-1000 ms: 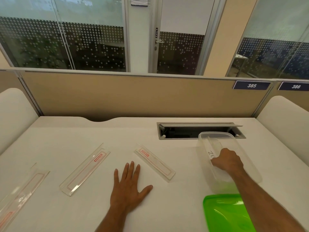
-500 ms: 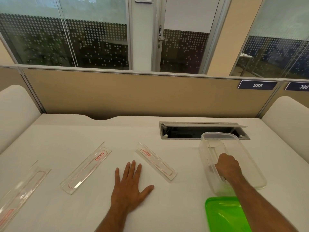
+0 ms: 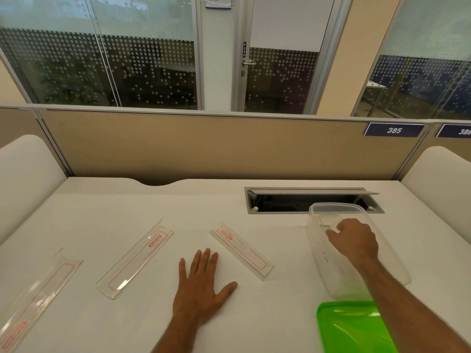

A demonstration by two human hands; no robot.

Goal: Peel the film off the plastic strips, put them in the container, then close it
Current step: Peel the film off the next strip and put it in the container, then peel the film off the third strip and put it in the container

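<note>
While the left hand (image 3: 201,286) lies flat on the white desk (image 3: 107,215) with its fingers spread, the right hand (image 3: 355,240) reaches into the clear container (image 3: 318,240), fingers curled around a transparent strip (image 3: 328,224) inside it. Three plastic strips remain on the desk: one (image 3: 240,248) just beside the left hand, one (image 3: 136,258) further left, and one (image 3: 35,299) at the left edge. The green lid (image 3: 349,327) lies at the container's near end.

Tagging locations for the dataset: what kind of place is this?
Most likely an open-plan office workstation: a white desk with a cable hatch, a partition carrying number plate 385, and a glass-walled room with a door marked PUSH behind.
</note>
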